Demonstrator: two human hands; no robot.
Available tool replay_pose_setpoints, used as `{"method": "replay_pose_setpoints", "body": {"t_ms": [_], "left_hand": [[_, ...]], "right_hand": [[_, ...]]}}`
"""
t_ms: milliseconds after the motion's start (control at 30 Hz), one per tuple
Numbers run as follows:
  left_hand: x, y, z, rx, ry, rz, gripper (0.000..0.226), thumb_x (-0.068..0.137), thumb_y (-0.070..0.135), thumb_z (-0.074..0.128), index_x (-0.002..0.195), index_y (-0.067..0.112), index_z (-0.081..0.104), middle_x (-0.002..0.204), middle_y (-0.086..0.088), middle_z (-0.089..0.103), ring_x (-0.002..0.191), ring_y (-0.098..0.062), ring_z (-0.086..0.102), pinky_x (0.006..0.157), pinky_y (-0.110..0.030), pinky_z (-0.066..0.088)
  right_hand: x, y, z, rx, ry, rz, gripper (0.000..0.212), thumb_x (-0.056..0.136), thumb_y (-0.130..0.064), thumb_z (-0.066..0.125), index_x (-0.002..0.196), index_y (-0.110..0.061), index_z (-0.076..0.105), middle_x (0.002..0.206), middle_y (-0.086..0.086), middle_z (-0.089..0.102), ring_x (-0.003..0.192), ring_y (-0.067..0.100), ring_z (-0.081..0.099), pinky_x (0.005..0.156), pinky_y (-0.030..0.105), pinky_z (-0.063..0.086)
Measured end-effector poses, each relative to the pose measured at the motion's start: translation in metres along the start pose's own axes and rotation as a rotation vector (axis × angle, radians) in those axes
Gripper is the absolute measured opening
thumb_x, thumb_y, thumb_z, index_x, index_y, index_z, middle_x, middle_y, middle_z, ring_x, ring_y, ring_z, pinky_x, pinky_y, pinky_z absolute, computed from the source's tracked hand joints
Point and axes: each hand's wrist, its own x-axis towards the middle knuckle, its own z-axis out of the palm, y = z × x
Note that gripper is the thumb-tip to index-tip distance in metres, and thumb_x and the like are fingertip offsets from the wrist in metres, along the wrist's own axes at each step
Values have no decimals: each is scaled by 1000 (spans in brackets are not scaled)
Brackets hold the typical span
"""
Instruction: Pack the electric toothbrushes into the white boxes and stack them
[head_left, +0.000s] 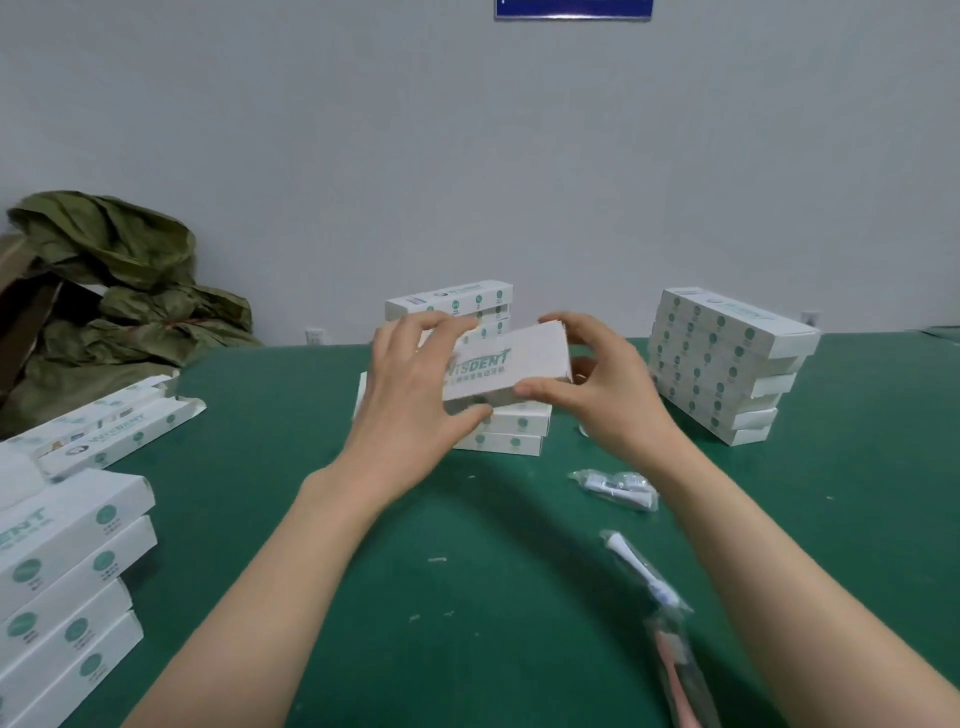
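Two hands (410, 400) (608, 395) grip one white box (506, 369), one bagged toothbrush (649, 587) nearby.

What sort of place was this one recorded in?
Most likely a small packing workshop: stacks of identical white boxes on a green-covered table, a bagged toothbrush lying loose, and the left hand and right hand holding one more box.

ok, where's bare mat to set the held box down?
Bare mat for the held box: between the open boxes and the centre stack; also in front of the right stack, right of the bagged toothbrush. Crowded: bottom-left stack, and bagged brush heads below the right hand.
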Motion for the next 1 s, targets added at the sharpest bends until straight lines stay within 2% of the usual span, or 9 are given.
{"method": "replay_pose_setpoints", "body": {"t_ms": [100, 200, 267, 333, 533, 733, 867, 900, 1000], "left_hand": [[-14, -5, 3, 38, 28, 25, 43, 79, 21, 69, 119, 20, 54, 112, 4, 48, 107, -11, 40, 89, -26, 35], [-34, -25, 12, 129, -357, -109, 31, 86, 30, 60, 115, 24, 53, 109, 8, 51, 106, -13, 49, 89, -32, 44], [-46, -38, 19, 252, -614, -211, 31, 87, 34, 57, 117, 25, 53, 114, 5, 49, 110, -16, 48, 90, -32, 44], [-55, -48, 25, 307, -713, -267, 32, 89, 36, 53, 119, 24, 53, 115, 2, 48, 112, -18, 47, 88, -32, 44], [-61, -52, 37, 327, -670, -254, 32, 93, 37, 45, 121, 22, 49, 115, 1, 47, 111, -20, 43, 76, -27, 37], [-62, -53, 36, 312, -644, -245, 31, 95, 36, 44, 121, 22, 48, 117, 1, 47, 112, -19, 43, 81, -28, 40], [-62, -55, 37, 317, -633, -239, 31, 95, 36, 43, 121, 21, 48, 116, 0, 46, 111, -20, 43, 82, -29, 41], [-63, -55, 38, 318, -624, -233, 31, 95, 36, 43, 121, 21, 48, 116, 0, 46, 110, -20, 43, 82, -29, 41], [-64, -58, 40, 304, -598, -226, 30, 95, 36, 43, 120, 21, 48, 115, 0, 46, 109, -20, 43, 81, -29, 41]], "right_hand": [[26, 12, -12, 9, 166, 78, 57, 72, -25, 81, 121, -15, 54, 116, -2, 62, 100, 12, 61, 80, 23, 52], [52, 34, -16, 59, 192, 190, 55, 76, -24, 78, 123, -11, 53, 118, 3, 62, 106, 13, 57, 84, 22, 45], [60, 49, -14, 123, 106, 256, 50, 80, -21, 75, 123, -7, 53, 118, 8, 61, 107, 18, 59, 91, 31, 50], [66, 61, -9, 156, 60, 284, 45, 83, -20, 72, 121, -5, 54, 117, 10, 62, 108, 23, 60, 96, 39, 49], [86, 77, -6, 7, -101, 309, 28, 89, -31, 63, 108, -12, 56, 95, -6, 62, 83, 4, 56, 66, 15, 42], [95, 89, -6, -79, -250, 363, 41, 93, -37, 55, 115, -3, 59, 113, 12, 63, 102, 24, 55, 97, 41, 42], [93, 94, -4, -49, -204, 354, 33, 89, -38, 61, 104, -9, 61, 100, 5, 62, 98, 24, 53, 85, 31, 43], [91, 98, -5, -12, -159, 365, 37, 86, -37, 65, 108, -8, 59, 102, 4, 60, 101, 24, 51, 85, 31, 44], [81, 112, -11, 75, -85, 480, 79, 78, -35, 73, 138, 5, 38, 136, 14, 48, 113, 22, 48, 95, 35, 42]]}}
